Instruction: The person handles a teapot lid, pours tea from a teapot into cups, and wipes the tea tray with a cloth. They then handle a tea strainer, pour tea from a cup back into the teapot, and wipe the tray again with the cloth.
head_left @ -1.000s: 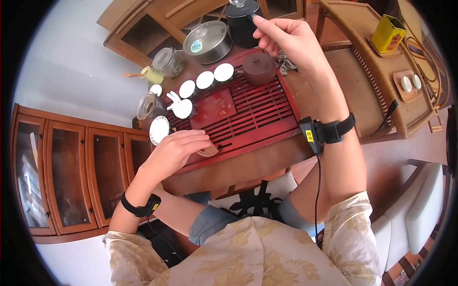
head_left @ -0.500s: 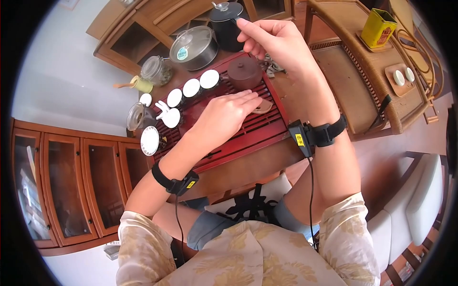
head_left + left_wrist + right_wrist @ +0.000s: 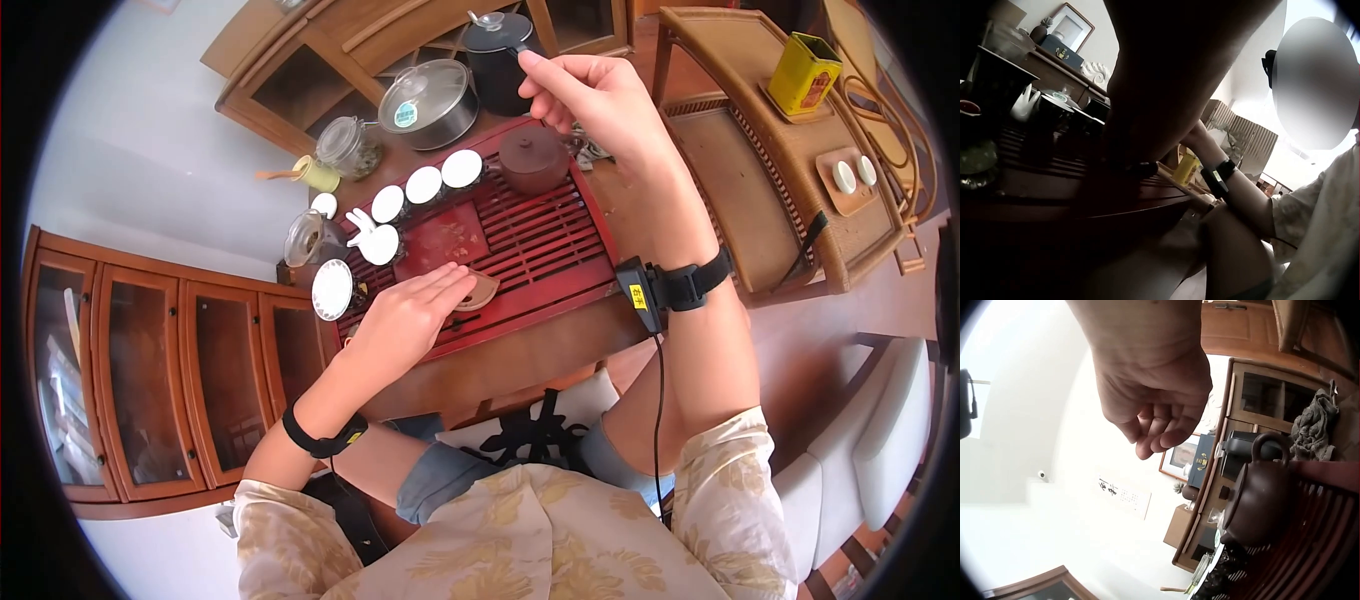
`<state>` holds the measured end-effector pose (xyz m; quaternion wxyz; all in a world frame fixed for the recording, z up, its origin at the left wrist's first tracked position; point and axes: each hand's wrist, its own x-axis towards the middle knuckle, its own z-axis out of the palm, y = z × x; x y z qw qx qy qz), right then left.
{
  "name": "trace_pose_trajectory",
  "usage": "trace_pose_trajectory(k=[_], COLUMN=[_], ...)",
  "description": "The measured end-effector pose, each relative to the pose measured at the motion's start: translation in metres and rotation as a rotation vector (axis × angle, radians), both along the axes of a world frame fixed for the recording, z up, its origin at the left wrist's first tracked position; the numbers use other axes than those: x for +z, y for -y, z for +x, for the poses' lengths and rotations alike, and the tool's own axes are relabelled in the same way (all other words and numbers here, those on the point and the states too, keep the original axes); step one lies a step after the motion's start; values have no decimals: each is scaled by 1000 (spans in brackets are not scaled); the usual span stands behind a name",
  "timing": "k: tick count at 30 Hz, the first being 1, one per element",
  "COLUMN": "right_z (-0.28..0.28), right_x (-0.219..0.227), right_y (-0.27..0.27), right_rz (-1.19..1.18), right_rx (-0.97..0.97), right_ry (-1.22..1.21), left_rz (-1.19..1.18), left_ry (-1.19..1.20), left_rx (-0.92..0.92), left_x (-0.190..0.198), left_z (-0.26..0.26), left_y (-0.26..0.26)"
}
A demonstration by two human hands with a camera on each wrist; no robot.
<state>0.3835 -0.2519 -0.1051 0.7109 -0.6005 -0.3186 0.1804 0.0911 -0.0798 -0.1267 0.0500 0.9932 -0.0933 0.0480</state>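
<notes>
In the head view my left hand (image 3: 405, 322) is low over the front of the red slatted tea tray (image 3: 570, 245). Its fingers lie nearly straight on top of a tan half-moon-shaped piece (image 3: 482, 292), gripping it, with the rounded edge showing past the fingertips; the thumb is hidden. My right hand (image 3: 597, 108) is raised near the brown teapot (image 3: 533, 160), thumb against curled fingers. From the right wrist view, those curled fingers (image 3: 1166, 439) hold nothing visible, and the teapot stands well apart from them.
Three white-topped cups (image 3: 424, 185) line the tray's back edge, with a rabbit-eared cup (image 3: 378, 244) and a patterned cup (image 3: 332, 290) at left. Behind stand a lidded pot (image 3: 435, 108), a black kettle (image 3: 498, 75) and a glass jar (image 3: 348, 148). A rattan cart (image 3: 740, 165) stands right.
My left hand swept right across the tray with the half-moon piece, then came back left toward the front. My right hand has kept its raised pose.
</notes>
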Motion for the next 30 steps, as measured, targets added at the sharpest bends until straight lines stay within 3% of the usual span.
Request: trace_pose_trajectory(k=[8,14,18,27,30], right_z=[0,-2,-1,-3,-5], right_x=[-1,3,2,-1,0], right_y=[-4,-1,0,-3,-4], right_rz=[-19,-30,-33,-17,-25], right_rx=[15,3,-3,18,26], right_ry=[-13,1,2,6,19], left_rz=[8,28,47,-3,-100], left_ry=[194,195,225,89,163], left_rx=[85,101,63,51,58], left_x=[13,-13,-29,-14,-7], left_z=[56,75,59,-10,-10], left_y=[3,13,24,57,54])
